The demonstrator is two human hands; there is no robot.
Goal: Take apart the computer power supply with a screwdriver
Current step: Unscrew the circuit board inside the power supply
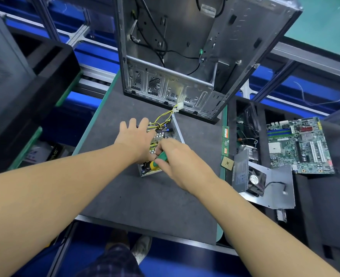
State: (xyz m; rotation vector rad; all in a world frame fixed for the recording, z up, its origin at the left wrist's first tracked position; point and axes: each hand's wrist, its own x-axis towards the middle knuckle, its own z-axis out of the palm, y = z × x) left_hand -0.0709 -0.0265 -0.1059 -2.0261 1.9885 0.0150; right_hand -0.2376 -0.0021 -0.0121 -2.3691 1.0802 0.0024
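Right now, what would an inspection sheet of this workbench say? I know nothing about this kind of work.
Surface: dark grey mat, lightly scuffed.
Job's things: power supply, lid off, circuit board exposed; green-and-yellow screwdriver at its near end.
Clutter: motherboard, fan on a metal cover, processor chip and memory stick, all to the right.
Grips: left hand rests open on the power supply; right hand holds the screwdriver.
Cables: yellow-and-black wires run from the power supply to a white connector; black cable inside the case.
Surroundings: open computer case behind; black trays to the left; blue-and-aluminium frame.
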